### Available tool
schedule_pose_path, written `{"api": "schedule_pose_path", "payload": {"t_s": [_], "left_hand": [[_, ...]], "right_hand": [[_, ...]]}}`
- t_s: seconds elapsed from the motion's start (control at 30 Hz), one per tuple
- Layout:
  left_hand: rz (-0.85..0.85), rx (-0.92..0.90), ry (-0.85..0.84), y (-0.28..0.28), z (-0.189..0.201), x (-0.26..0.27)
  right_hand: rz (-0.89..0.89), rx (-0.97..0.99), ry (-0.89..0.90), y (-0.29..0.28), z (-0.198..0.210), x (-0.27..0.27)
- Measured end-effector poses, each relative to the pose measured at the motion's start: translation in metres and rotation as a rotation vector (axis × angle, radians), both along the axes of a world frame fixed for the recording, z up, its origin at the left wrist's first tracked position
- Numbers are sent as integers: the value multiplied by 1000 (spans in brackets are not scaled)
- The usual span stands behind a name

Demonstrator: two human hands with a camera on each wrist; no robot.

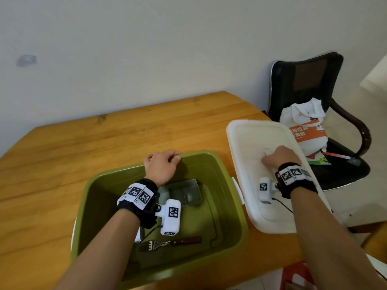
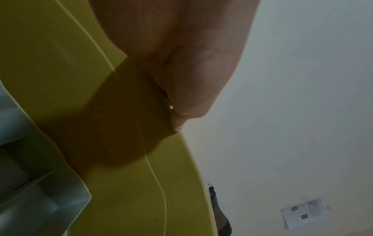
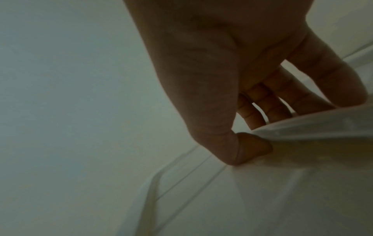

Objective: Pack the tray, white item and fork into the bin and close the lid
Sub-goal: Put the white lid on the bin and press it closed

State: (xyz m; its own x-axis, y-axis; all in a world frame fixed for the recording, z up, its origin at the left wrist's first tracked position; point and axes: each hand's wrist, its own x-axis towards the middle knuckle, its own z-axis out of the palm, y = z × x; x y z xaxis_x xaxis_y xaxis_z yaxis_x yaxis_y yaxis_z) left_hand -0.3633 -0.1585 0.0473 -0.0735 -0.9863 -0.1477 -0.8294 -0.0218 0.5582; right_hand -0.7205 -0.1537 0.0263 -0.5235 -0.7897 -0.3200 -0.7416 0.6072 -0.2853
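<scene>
Head view: left hand (image 1: 162,167) gripping bin (image 1: 234,206) rim, right hand (image 1: 279,159) clutching lid (image 1: 247,143) handle.

Head view: soft, even indoor light, moderately bright; faint shadows inside the bin (image 1: 228,185) and under the left hand (image 1: 161,166); wide-angle bending at the edges, slight softness overall, no strong glare. Left wrist view: dim, the hand's dark shadow across the bin wall (image 2: 121,127), near surfaces blurred, a thin highlight along a ridge. Right wrist view: darkest and grainy, right hand (image 3: 212,79) underexposed against the pale lid (image 3: 262,199), edges smeared.
</scene>
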Motion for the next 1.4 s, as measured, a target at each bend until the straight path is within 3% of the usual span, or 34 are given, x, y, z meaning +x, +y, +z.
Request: {"api": "schedule_pose_path", "payload": {"t_s": [0.17,0.33,0.43,0.57,0.73,0.97,1.23,1.4], "left_hand": [[-40,83,59,1,12,4],[-22,220,480,4,30,21],[115,188,699,11,49,41],[257,82,939,23,77,93],[360,-146,925,40,110,177],[356,77,734,64,96,224],[434,364,622,82,47,201],[422,336,636,89,40,196]], "right_hand": [[87,-201,47,-19,85,17],[222,-376,75,-16,165,52],[355,-403,1,-4,187,86],[609,-322,-28,14,186,148],[926,-160,15,36,151,224],[1280,-7,217,64,104,297],[1366,44,285,69,97,312],[1401,54,290,76,96,312]]}}
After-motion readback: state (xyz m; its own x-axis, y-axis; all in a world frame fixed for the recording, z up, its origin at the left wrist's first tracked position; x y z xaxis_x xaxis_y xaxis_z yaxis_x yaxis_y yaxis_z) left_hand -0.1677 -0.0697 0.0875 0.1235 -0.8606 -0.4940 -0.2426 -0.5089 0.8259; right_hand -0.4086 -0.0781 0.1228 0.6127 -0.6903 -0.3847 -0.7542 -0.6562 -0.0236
